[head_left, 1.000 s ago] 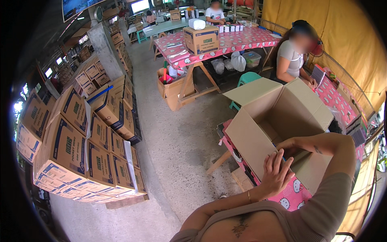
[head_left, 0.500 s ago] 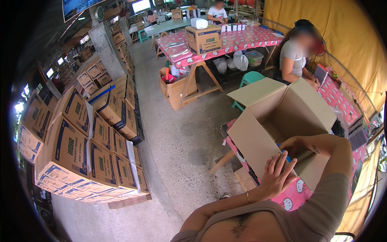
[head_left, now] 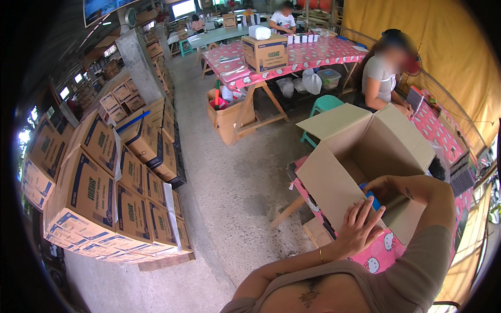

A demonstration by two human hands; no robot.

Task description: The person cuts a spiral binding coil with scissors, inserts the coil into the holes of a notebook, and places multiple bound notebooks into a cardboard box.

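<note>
An open cardboard box [head_left: 334,177] stands on the pink patterned table in front of me, its flaps spread outward. Across the near left flap lies my left hand [head_left: 359,225], open, with fingers stretched flat against the cardboard. My right hand [head_left: 380,187] reaches inside the box along that same wall, its fingers curled at a blue object [head_left: 371,197]. Only part of this object shows between the box wall and my hands, so its kind is hidden. The box's bottom is largely out of sight.
Stacked printed cartons [head_left: 120,193] stand on the left. A co-worker [head_left: 381,78] handles notebooks at the right-hand table, near a green stool [head_left: 324,104]. Another pink table [head_left: 313,52] carries a closed carton [head_left: 265,53]. Stacked notebooks [head_left: 462,180] lie right of the box.
More of the blue object shows beside my right hand, which has shifted slightly within the box. My left hand stays flat on the flap.
</note>
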